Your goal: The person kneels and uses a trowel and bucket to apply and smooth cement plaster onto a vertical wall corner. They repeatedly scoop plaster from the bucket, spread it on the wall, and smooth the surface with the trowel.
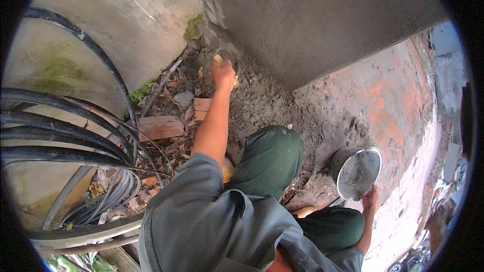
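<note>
the left hand (223,75) is stretched far out ahead on a bare, nearly straight forearm, reaching to the foot of the grey plastered wall (322,15) where it meets the ground. its fingers are curled shut around a wooden handle (218,59), whose pale end sticks out just above the fist; the working end of the tool is hidden behind the hand. the right hand (372,199) hangs low at the near right, arm bent beside the knee, its fingers hooked over the near rim of a metal bucket (359,172) that tilts toward the person and shows grey mortar inside.

between the two hands sit the person's knees in dark green trousers (272,158), folded in a squat. left of the reaching arm the ground is littered with brick pieces (161,127), dry leaves and rubble, and further left a bundle of thick black cables (60,136) sweeps across a pale concrete surface (136,15) with patches of moss. loose grey mortar lies spread on the ground just right of the left fist, at the wall's foot. the bucket stands on reddish paving (398,100), well apart from the handle and the far hand.
</note>
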### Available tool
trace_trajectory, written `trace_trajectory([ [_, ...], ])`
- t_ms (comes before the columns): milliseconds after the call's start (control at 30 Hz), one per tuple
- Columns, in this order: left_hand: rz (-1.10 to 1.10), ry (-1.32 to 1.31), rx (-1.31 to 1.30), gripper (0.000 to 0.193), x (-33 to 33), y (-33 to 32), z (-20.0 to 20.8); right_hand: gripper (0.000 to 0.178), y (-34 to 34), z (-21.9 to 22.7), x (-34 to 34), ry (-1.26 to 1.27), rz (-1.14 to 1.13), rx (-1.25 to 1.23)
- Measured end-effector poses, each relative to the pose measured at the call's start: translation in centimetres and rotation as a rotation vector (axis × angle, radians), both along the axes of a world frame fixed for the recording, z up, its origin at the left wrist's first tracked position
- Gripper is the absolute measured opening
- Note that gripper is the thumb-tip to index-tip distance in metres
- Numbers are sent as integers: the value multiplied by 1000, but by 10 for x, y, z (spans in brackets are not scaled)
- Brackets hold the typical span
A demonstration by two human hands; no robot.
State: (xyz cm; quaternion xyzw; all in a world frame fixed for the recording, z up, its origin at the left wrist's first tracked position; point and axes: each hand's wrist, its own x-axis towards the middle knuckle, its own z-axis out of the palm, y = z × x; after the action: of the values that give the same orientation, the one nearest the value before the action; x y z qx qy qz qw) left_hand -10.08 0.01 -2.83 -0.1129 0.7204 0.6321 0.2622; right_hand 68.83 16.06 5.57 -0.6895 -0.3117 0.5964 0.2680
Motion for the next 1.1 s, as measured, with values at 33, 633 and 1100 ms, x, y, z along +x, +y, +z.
trace_trajectory([
  [33, -35, 3, -25, 43, -6, 4, -4, 36, 1, -2, 3, -86, -62, -21],
  [633, -85, -130, 252, 17, 39, 7, -41, 41, 2, -1, 6, -62, -30, -26],
  [1100, -2, -359, 377, 18, 38, 47, -64, 42, -7, 10, -14, -170, -22, 8],
])
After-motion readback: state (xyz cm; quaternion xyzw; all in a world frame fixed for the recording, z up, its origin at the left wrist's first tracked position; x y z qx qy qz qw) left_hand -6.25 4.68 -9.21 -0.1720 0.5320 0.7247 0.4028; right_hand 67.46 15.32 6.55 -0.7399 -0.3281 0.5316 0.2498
